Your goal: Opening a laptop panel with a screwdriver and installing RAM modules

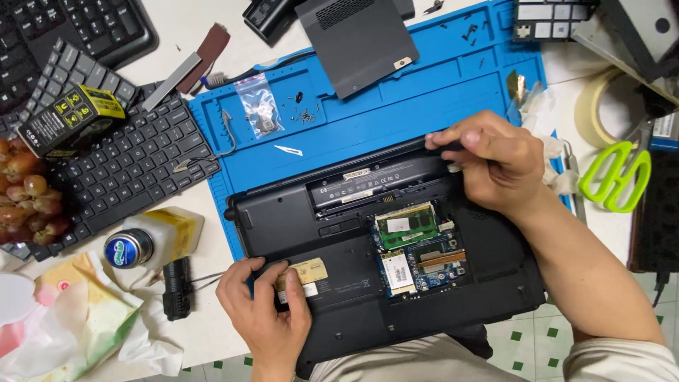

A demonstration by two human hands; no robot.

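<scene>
A black laptop (353, 276) lies upside down on a blue work mat (396, 113), its bottom panel off so green circuit boards (407, 226) show. My left hand (265, 311) rests on the laptop's near left corner, fingers pressing on a yellowish sticker (311, 270). My right hand (491, 159) grips the laptop's far right edge, beside the empty battery bay (368, 184). Both hands hold the laptop itself; no tool is in either.
A removed dark cover panel (357, 39) and a small plastic bag (258, 106) with loose screws lie on the mat. Keyboards (127, 163) and grapes (25, 194) sit left, a bottle (148, 244) and tissues near left. Green scissors (615, 177) and tape roll (601, 106) sit right.
</scene>
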